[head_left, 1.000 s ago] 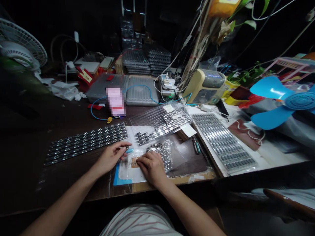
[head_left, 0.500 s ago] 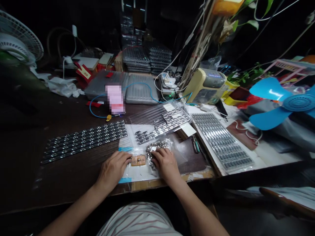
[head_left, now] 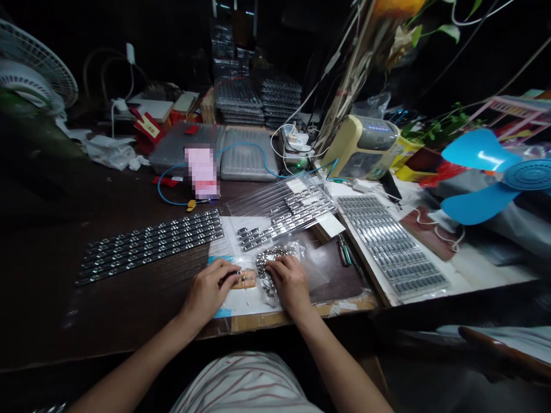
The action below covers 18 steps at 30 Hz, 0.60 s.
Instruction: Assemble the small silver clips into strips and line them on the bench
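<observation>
My left hand (head_left: 212, 288) is closed in a pinch over the left end of a small tan wooden block (head_left: 247, 279). Something tiny may be between its fingertips, too small to name. The block lies on a white sheet with blue tape (head_left: 224, 313). Just right of the block, an open clear plastic bag (head_left: 271, 292) holds a heap of small shiny metal parts (head_left: 263, 265). My right hand (head_left: 291, 282) reaches into the heap from the right, thumb and fingers drawn together; what they grip, if anything, is hidden.
Beyond my hands lies a clear tray (head_left: 275, 226) partly filled with metal pieces. Rows of dark metal-studded strips (head_left: 150, 246) are on the left. A filled tray (head_left: 390, 244), screwdrivers (head_left: 343, 251) and a blue fan (head_left: 477, 180) are on the right. A phone-like pink object (head_left: 202, 172) stands behind.
My left hand has moved right and over the block, its fingers now pinched on top of it. My right hand's fingers have drawn closer together at the metal parts.
</observation>
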Each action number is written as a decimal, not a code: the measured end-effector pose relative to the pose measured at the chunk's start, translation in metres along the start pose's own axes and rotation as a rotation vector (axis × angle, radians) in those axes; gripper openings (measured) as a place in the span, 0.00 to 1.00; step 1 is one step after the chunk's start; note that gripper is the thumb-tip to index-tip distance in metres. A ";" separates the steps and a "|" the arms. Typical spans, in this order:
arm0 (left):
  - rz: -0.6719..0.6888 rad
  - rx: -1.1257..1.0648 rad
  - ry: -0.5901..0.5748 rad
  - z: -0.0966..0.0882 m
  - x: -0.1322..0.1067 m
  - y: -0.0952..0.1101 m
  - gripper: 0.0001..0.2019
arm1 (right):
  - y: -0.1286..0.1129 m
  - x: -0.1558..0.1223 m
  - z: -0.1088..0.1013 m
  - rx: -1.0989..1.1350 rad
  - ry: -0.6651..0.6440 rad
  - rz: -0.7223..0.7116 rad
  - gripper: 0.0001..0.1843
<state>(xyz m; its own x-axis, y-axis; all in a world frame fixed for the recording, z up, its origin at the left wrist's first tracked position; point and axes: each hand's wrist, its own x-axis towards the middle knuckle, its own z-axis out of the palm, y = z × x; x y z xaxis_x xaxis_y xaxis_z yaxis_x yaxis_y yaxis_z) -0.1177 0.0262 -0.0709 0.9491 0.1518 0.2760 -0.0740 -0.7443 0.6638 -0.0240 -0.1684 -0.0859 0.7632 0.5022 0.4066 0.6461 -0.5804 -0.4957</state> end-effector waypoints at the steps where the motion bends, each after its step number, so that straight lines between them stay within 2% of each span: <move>1: -0.003 -0.020 -0.002 0.001 0.001 0.001 0.09 | 0.000 0.000 0.000 0.001 -0.008 0.001 0.08; 8: 0.038 -0.008 0.010 0.006 -0.004 0.001 0.09 | -0.002 0.003 0.000 -0.071 -0.047 -0.009 0.05; 12: 0.057 0.050 0.001 0.008 -0.006 0.002 0.08 | -0.003 0.002 0.000 -0.073 -0.028 -0.001 0.09; 18: 0.084 0.111 -0.006 0.010 -0.005 0.002 0.07 | -0.002 0.001 0.001 -0.012 -0.012 0.036 0.09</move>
<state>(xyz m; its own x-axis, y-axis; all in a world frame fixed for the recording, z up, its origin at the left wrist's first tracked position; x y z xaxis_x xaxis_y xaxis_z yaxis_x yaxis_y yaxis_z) -0.1192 0.0172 -0.0778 0.9426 0.0823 0.3235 -0.1194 -0.8219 0.5570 -0.0241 -0.1664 -0.0851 0.7856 0.4889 0.3792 0.6185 -0.6056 -0.5007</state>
